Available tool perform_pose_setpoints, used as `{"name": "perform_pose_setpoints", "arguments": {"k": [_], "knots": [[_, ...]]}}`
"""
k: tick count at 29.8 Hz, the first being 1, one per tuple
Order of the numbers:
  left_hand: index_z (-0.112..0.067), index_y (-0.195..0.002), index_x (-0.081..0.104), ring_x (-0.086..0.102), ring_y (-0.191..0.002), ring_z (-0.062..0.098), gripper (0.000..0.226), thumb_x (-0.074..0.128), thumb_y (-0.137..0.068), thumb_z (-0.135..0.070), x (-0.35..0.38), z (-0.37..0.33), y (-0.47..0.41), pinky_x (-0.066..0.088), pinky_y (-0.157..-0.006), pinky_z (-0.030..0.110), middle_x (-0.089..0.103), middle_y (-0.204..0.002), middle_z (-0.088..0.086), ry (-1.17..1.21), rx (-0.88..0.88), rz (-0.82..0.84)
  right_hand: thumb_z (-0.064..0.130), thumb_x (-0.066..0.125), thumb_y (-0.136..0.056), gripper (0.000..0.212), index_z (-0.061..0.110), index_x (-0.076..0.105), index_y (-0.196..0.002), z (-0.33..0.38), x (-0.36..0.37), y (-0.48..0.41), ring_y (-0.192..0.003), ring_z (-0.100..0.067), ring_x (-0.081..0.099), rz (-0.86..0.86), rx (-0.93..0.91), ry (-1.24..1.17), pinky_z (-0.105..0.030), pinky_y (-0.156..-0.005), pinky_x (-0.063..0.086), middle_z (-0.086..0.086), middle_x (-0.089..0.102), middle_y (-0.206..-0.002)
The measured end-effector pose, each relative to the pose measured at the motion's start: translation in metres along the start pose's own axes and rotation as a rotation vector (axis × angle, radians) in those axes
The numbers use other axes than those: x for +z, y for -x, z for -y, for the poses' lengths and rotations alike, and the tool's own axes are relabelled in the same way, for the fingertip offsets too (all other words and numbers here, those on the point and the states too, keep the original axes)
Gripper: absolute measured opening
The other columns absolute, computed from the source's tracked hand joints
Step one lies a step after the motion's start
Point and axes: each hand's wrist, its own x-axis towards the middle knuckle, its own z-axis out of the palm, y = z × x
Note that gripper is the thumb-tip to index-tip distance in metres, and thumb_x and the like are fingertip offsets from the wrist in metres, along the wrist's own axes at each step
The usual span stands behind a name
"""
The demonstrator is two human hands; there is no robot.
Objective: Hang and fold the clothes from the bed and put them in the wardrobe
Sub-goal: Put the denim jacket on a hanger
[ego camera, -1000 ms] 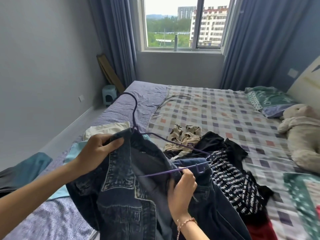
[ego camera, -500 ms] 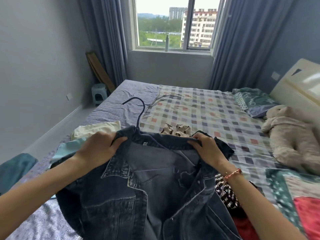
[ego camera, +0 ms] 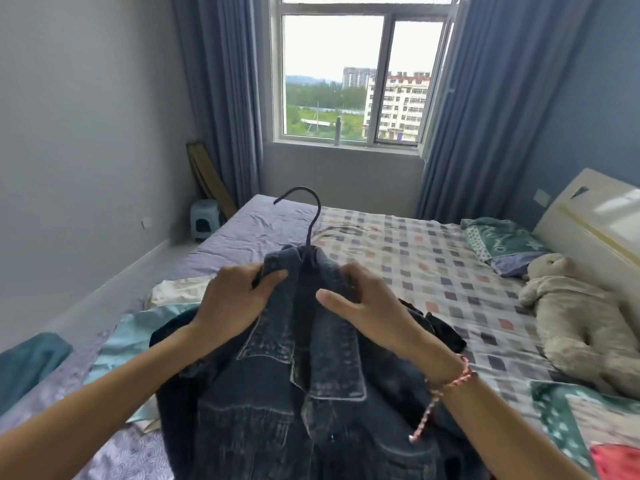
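Left hand (ego camera: 232, 308) and right hand (ego camera: 369, 308) hold the denim jacket (ego camera: 277, 403) by its collar — hanger hook (ego camera: 309, 216) upright.

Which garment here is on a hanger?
The dark denim jacket: a hanger hook rises from its collar. The cream garment and black garment lie loose.

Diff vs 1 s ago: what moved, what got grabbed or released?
The right hand let go of the hanger and now grips the denim jacket at the collar. The hanger went inside the jacket; only its hook sticks up. Both hands pulled the collar sides together. Unchanged: the left hand grips the collar; the plush toy lies on the bed.
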Motion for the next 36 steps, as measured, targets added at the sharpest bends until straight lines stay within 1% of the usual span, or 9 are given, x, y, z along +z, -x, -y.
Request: {"name": "perform_pose_setpoints", "arguments": {"k": [2,5,10,16,20,22,25,33,36], "knots": [[-0.011,-0.052,0.052,0.045,-0.048,0.015,0.048,0.061,-0.086,-0.043,-0.013,0.000,-0.005,0.034,-0.052,0.031,0.052,-0.049,0.003,0.063,-0.023,-0.080,0.025,0.067,-0.084,0.014,0.022,0.059,-0.074,-0.005,-0.016,0.009,-0.063,-0.003,0.048,0.011,-0.044,0.014,-0.016,-0.064,0.037,0.010,0.055,-0.070],[-0.004,-0.058,0.060,0.048,-0.050,0.010,0.037,0.064,-0.086,-0.028,-0.043,-0.011,-0.012,0.037,-0.050,0.025,0.059,-0.051,0.004,0.180,-0.015,-0.153,0.028,0.083,-0.067,0.029,0.019,0.058,-0.079,-0.010,-0.052,-0.006,-0.075,-0.008,0.043,-0.431,-0.188,0.403,-0.020,-0.072,0.032,0.011,0.049,-0.080],[-0.030,-0.050,0.050,0.052,-0.051,0.002,0.037,0.065,-0.084,-0.028,-0.077,-0.032,-0.017,0.035,-0.048,0.010,0.052,-0.041,-0.014,0.172,0.093,-0.176,0.066,0.050,-0.080,0.048,0.018,0.056,-0.081,0.013,-0.061,-0.008,-0.068,-0.011,0.055,-0.080,-0.124,0.410,-0.029,-0.063,0.038,0.010,0.059,-0.072],[-0.025,-0.073,0.066,0.059,-0.055,0.006,0.046,0.046,-0.073,-0.066,-0.102,-0.057,-0.004,0.040,-0.054,0.018,0.063,-0.058,-0.011,0.032,0.230,-0.205,0.038,0.065,-0.080,0.029,0.010,0.067,-0.087,0.090,-0.029,-0.017,-0.075,-0.024,0.064,-0.130,-0.322,0.080,-0.040,-0.070,0.048,-0.006,0.069,-0.079],[-0.021,-0.067,0.050,0.041,-0.040,0.001,0.059,0.029,-0.080,-0.075,-0.149,-0.049,0.002,0.024,-0.046,0.008,0.040,-0.048,-0.016,-0.261,0.329,-0.270,0.018,0.078,-0.072,0.024,0.000,0.063,-0.069,0.125,-0.040,-0.023,-0.062,-0.030,0.057,-0.283,-0.276,-0.139,-0.032,-0.062,0.042,-0.024,0.062,-0.072],[-0.031,-0.068,0.032,0.031,-0.041,-0.001,0.047,0.021,-0.085,-0.073,-0.174,-0.030,0.011,0.020,-0.048,0.006,0.028,-0.050,-0.021,-0.369,0.325,-0.293,0.015,0.081,-0.068,0.020,0.004,0.064,-0.066,0.134,-0.052,-0.025,-0.064,-0.026,0.059,-0.349,-0.238,-0.255,-0.032,-0.065,0.043,-0.022,0.065,-0.072],[-0.037,-0.069,0.031,0.043,-0.056,-0.004,0.051,0.015,-0.072,-0.086,-0.200,-0.003,0.030,0.028,-0.052,0.009,0.040,-0.062,-0.022,-0.318,0.196,-0.136,0.010,0.082,-0.065,0.023,0.013,0.060,-0.059,0.149,-0.041,-0.031,-0.060,-0.016,0.058,-0.306,-0.247,-0.306,-0.026,-0.061,0.043,-0.005,0.064,-0.062],[-0.028,-0.067,0.042,0.050,-0.056,0.001,0.027,0.056,-0.088,-0.037,-0.216,0.016,0.051,0.036,-0.055,0.014,0.049,-0.062,-0.011,-0.086,0.051,-0.046,0.008,0.077,-0.073,0.027,0.016,0.052,-0.066,0.176,0.043,-0.035,-0.058,-0.002,0.057,-0.015,-0.302,-0.193,-0.011,-0.054,0.042,0.004,0.063,-0.066],[-0.032,-0.069,0.042,0.052,-0.060,0.002,0.025,0.051,-0.088,-0.044,-0.226,0.010,0.052,0.037,-0.056,0.015,0.052,-0.064,-0.013,-0.132,0.074,-0.075,0.008,0.075,-0.076,0.027,0.022,0.052,-0.070,0.194,0.076,-0.034,-0.058,0.004,0.056,0.082,-0.350,-0.167,-0.010,-0.057,0.040,0.012,0.062,-0.063]]}}
